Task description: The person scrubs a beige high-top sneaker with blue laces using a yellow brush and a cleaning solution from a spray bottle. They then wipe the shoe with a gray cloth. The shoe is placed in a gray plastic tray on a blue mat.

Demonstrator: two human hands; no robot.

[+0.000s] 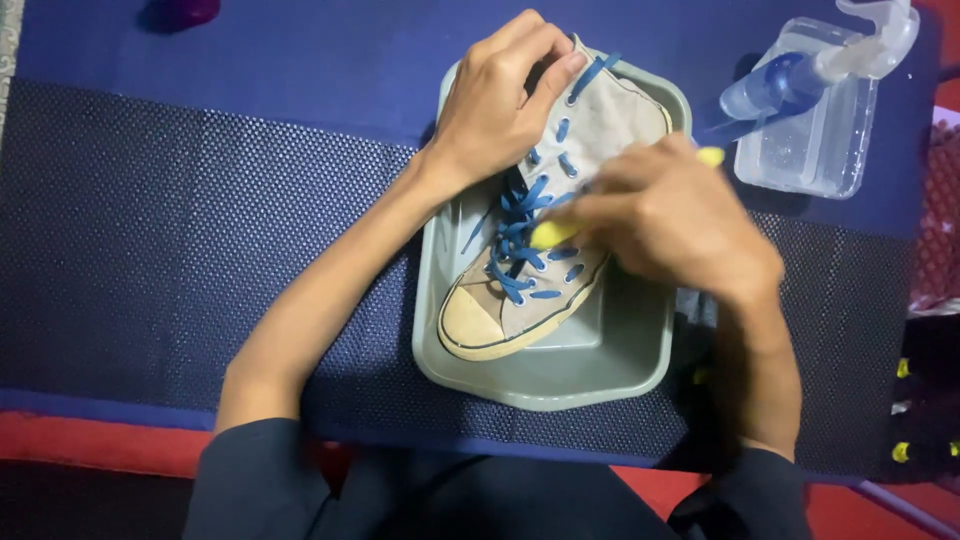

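Observation:
A beige high-top sneaker (500, 310) with blue laces lies on its side in a grey-green plastic tub (600, 370), toe toward me. My left hand (497, 100) grips the shoe's ankle collar at the tub's far end. My right hand (670, 215) is closed around a yellow-handled brush (550, 234), whose yellow ends show on both sides of the fingers. The brush is pressed against the laced side of the shoe; its bristles are hidden by my fingers.
The tub sits on a dark dotted mat (200, 230) over a blue cloth. A spray bottle (800, 75) rests across a clear plastic container (815, 140) at the far right. A purple object (185, 12) lies at the far edge. Red cloth shows at the near edge.

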